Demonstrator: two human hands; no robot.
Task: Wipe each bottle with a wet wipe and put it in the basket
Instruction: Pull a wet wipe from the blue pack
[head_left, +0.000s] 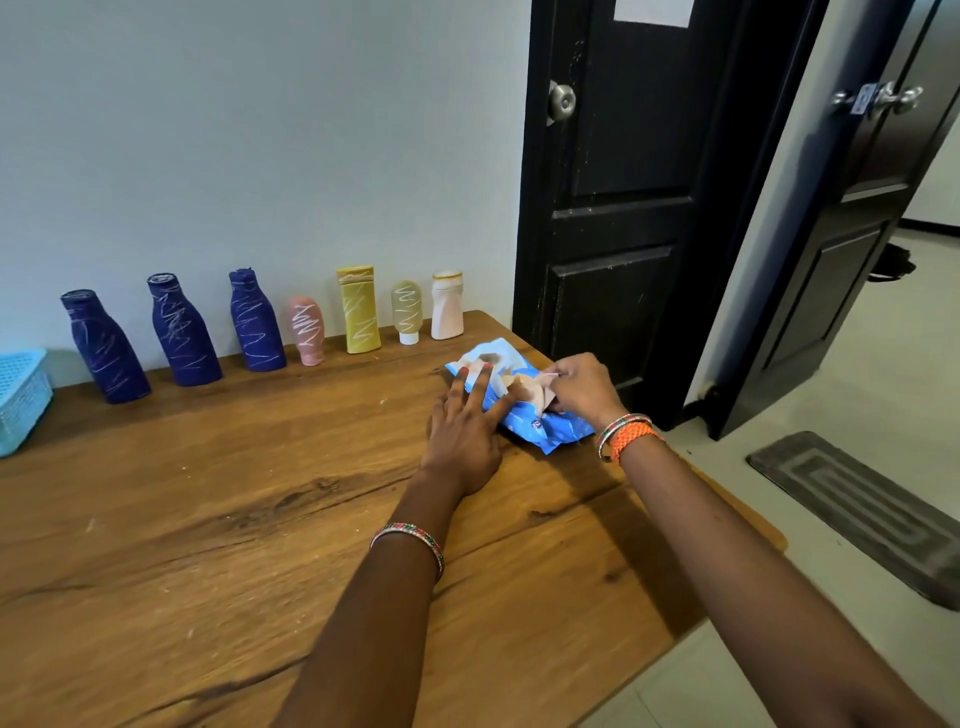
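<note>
Left hand (464, 435) flat, fingers straight, pressing the wipes pack (519, 395). Right hand (581, 387) pinching a wipe (535, 391) at the pack's opening. Pack lies on the table (208, 519) toward 1 o'clock, near the right edge. Seven bottles upright in a row along the wall, 10 to 12 o'clock: three blue (179, 332), pink (306, 330), yellow (358, 309), small clear (407, 312), white (447, 305), all scribbled with marks. Basket (21, 400) at 9 o'clock, cut off by frame edge. Black door (639, 208) behind the pack; mat (857, 509) on the floor at 3 o'clock.

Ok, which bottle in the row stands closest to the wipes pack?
The white bottle with the gold band, rightmost of the seven, stands just behind the blue wipes pack; the rest stand further left.
</note>
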